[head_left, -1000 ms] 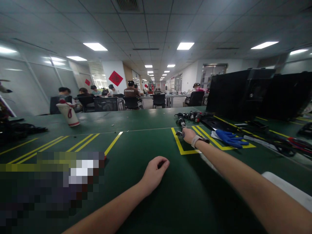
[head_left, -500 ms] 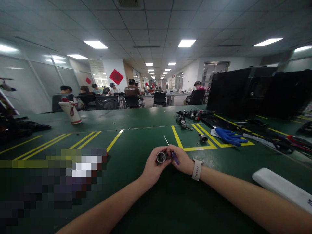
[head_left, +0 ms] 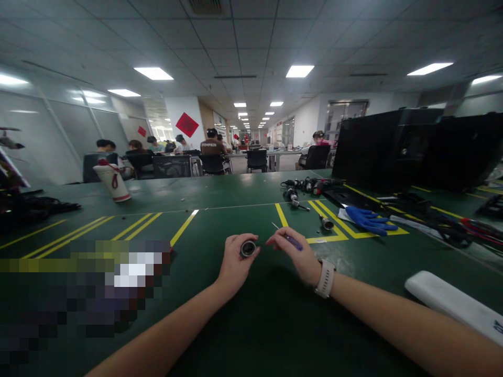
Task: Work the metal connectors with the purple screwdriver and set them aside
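Note:
My left hand is closed round a short metal cylinder, its hollow, dark end turned toward me. A small gap to the right, my right hand grips a screwdriver with a purple handle. Its thin shaft points up and to the left, away from me. Beyond the right hand, a similar metal cylinder lies on the green table, beside yellow tape lines.
Behind lie dark metal parts with cables. A blue glove and a white oblong object are on the right, below large black cases. A paper cup stands far left. People sit at desks beyond.
My hands have moved apart: the left one slightly left with the cylinder, the right one to the right with the screwdriver. The screwdriver shaft is now away from the cylinder.

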Tool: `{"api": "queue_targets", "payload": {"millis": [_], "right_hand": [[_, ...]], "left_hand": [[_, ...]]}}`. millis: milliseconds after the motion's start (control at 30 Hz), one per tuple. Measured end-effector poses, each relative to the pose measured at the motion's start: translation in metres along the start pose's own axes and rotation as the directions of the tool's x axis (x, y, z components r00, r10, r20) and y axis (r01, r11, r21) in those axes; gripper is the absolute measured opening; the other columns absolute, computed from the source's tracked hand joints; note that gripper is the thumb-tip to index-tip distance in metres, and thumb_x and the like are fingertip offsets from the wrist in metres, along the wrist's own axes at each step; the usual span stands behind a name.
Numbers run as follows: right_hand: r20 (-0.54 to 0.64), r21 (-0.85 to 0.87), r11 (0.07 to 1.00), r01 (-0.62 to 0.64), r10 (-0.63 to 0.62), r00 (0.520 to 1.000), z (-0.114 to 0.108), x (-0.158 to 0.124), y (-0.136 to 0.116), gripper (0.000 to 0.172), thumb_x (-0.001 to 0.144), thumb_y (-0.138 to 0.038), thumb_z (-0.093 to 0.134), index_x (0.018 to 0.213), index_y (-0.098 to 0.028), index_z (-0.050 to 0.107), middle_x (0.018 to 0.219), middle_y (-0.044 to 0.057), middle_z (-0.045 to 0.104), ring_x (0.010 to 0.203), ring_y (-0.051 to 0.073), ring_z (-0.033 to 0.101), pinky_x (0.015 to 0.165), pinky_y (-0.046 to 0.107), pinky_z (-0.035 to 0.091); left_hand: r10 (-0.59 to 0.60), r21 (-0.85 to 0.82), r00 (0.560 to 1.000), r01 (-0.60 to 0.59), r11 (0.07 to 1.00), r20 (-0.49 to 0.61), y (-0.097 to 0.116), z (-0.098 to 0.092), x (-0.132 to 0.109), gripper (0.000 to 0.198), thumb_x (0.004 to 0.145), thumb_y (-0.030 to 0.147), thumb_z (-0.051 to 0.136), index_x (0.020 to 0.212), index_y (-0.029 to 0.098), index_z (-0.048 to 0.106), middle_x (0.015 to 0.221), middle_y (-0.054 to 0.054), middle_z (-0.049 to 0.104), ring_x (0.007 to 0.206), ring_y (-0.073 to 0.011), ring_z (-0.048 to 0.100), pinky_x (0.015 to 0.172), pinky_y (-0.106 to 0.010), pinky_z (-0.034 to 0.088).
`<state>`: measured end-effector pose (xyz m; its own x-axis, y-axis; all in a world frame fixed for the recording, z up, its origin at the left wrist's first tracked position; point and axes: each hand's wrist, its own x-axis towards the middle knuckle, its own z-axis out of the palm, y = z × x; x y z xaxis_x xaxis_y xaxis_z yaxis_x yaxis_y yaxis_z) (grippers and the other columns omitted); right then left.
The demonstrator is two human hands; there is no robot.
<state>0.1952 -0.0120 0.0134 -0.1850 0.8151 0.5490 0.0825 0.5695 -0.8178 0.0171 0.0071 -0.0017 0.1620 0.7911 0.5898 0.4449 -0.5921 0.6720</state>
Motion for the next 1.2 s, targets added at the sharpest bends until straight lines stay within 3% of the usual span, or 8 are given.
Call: {"api": "queue_targets", "payload": {"millis": [67,133,300,500,700,1000,1200], "right_hand": [[-0.024,0.045,0.998,-0.032,0.033,0.999,0.001,-0.001,-0.004,0.028,0.091,-0.031,0.036,0.082,-0.018,0.059,0.068,0.002,0.058,0.067,0.016,0.055,0.062,0.03,0.042],[-0.027,0.083,0.995,-0.048,0.051,0.998,0.004,-0.004,-0.008,0.032,0.092,-0.03,0.033,0.08,-0.017,0.061,0.062,0.001,0.055,0.062,0.015,0.053,0.06,0.028,0.041],[0.027,0.147,0.988,-0.057,0.054,0.998,0.017,-0.016,-0.02,0.006,0.082,-0.02,0.047,0.081,-0.019,0.053,0.069,0.0,0.058,0.065,0.014,0.056,0.06,0.028,0.044],[0.058,-0.071,0.997,0.007,-0.003,0.998,0.019,-0.023,-0.029,0.009,0.076,-0.011,0.049,0.073,-0.019,0.051,0.069,-0.001,0.055,0.061,0.013,0.051,0.057,0.026,0.04],[0.027,-0.126,0.992,-0.012,0.015,1.0,0.021,-0.024,-0.027,0.011,0.071,-0.008,0.051,0.071,-0.018,0.054,0.068,-0.001,0.054,0.063,0.013,0.048,0.058,0.026,0.037],[0.003,0.084,0.982,-0.171,0.172,0.985,0.02,-0.017,-0.014,0.008,0.076,-0.013,0.047,0.07,-0.018,0.049,0.067,0.0,0.058,0.063,0.015,0.054,0.057,0.027,0.043],[-0.004,0.132,0.972,-0.194,0.197,0.98,0.02,-0.018,-0.015,0.008,0.077,-0.014,0.046,0.071,-0.018,0.049,0.067,0.0,0.058,0.063,0.015,0.053,0.057,0.028,0.044]], "left_hand": [[-0.012,0.027,1.0,0.013,1.0,-0.021,-0.003,-0.003,0.004,0.017,0.07,0.016,0.062,0.085,0.024,0.062,0.09,-0.003,0.061,0.096,-0.0252,0.05,0.084,-0.043,0.04],[-0.013,0.033,1.0,0.013,0.999,-0.008,-0.006,-0.003,0.007,0.013,0.071,0.016,0.059,0.082,0.022,0.06,0.087,-0.002,0.06,0.092,-0.023,0.052,0.083,-0.039,0.041],[-0.019,0.056,0.997,0.014,0.998,0.079,-0.006,0.0,0.005,0.008,0.071,0.02,0.058,0.076,0.021,0.053,0.074,0.002,0.054,0.072,-0.0168,0.053,0.066,-0.028,0.043],[-0.028,0.106,0.99,0.013,0.994,0.138,0.0,0.0,0.003,0.01,0.069,0.021,0.059,0.067,0.02,0.05,0.068,0.003,0.05,0.066,-0.0159,0.049,0.058,-0.026,0.038],[-0.008,0.13,0.986,-0.014,0.991,0.164,0.004,0.0,0.003,0.009,0.069,0.014,0.054,0.064,0.02,0.049,0.066,0.002,0.049,0.067,-0.0165,0.049,0.06,-0.027,0.037],[-0.009,0.141,0.98,-0.019,0.99,0.198,0.004,-0.001,0.003,0.009,0.068,0.012,0.055,0.066,0.019,0.05,0.066,0.003,0.049,0.064,-0.0151,0.048,0.058,-0.025,0.037],[-0.026,0.158,0.98,-0.005,0.987,0.195,0.002,-0.001,0.003,0.011,0.069,0.011,0.055,0.066,0.019,0.05,0.065,0.003,0.049,0.063,-0.0145,0.048,0.058,-0.025,0.037]]}}
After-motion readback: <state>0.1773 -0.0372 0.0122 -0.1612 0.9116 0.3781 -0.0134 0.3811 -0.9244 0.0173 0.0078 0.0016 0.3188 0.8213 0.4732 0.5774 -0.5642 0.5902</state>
